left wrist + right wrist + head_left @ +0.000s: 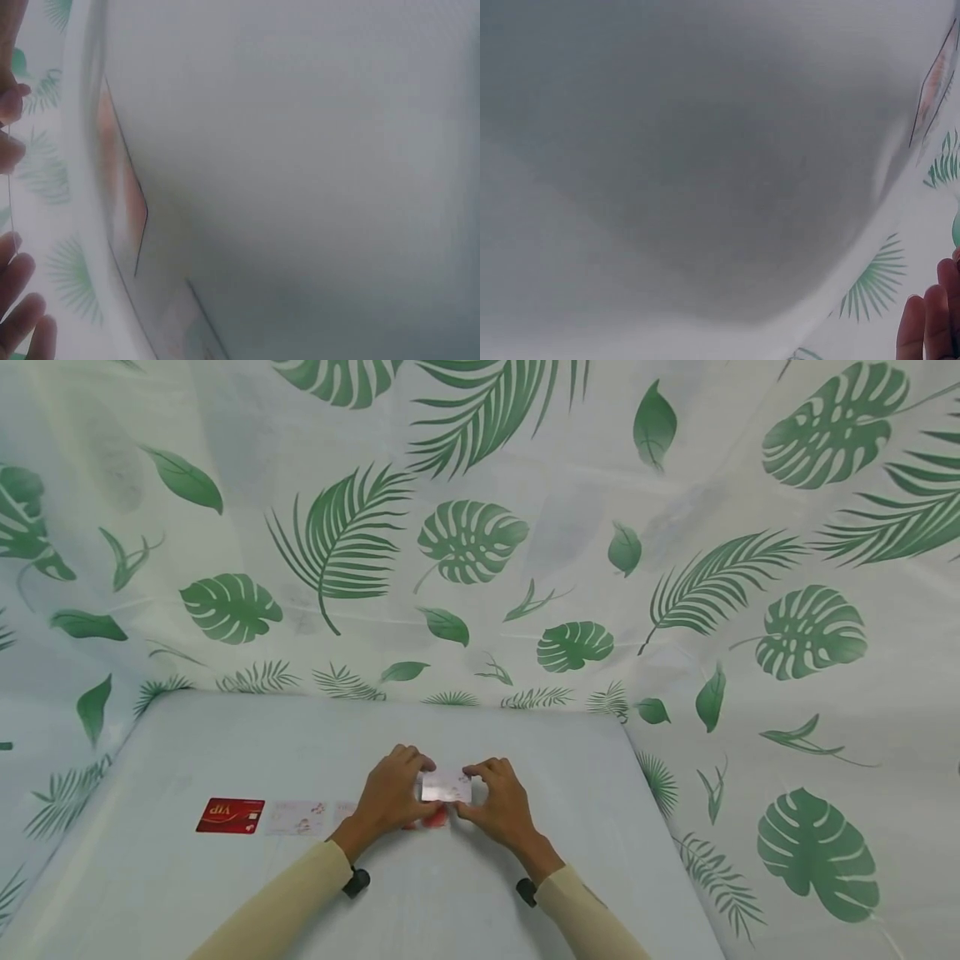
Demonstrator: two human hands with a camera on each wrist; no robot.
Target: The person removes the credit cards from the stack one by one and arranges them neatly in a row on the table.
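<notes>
In the head view, a pale, shiny card (447, 787) with a faint pinkish print is held up between both hands. My left hand (392, 789) pinches its left edge between thumb and fingers. On the opposite edge, my right hand (501, 800) pinches it the same way. Just below the held card, a card with red on it (437, 817) lies on the table, partly covered by the hands. The left wrist view shows the held card nearly edge-on at the far left, with fingertips (16, 281) of the left hand. Only a few right-hand fingers (930, 322) show in the right wrist view.
Left of the hands, a red VIP card (231, 816) and a pale flowered card (297, 817) lie in a row. Another pale card (345, 811) is partly hidden by the left hand. The white table (247, 902) meets leaf-patterned sheeting (495, 610) at its back and sides.
</notes>
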